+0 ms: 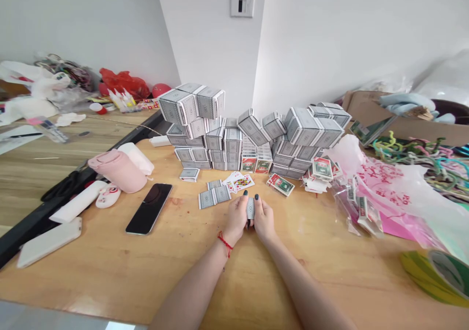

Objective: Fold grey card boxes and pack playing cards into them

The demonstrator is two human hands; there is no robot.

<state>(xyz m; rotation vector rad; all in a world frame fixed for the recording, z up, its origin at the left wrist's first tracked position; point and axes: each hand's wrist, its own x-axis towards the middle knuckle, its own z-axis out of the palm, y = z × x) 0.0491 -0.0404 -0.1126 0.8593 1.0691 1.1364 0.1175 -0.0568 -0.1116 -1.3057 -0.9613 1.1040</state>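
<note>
Between my two hands is a small deck of playing cards point(251, 208), its grey patterned back facing me. My left hand point(237, 216), with a red string bracelet at the wrist, grips the deck's left side. Its right side is held by my right hand point(264, 217). Both thumbs point away from me along the deck; the other fingers are mostly hidden beneath. Just beyond lie face-down cards point(214, 195) and a few face-up cards point(240, 181). A card box point(280, 184) rests to their right. Behind them rise stacked grey-backed card bundles point(225, 147).
On the left are a black phone point(149, 208), a pink pouch point(119, 170) and a white power bank point(50, 242). To the right lie plastic wrappers point(388, 188) and a roll of yellow-green tape point(436, 276). A cardboard box point(399, 120) stands behind, against the wall.
</note>
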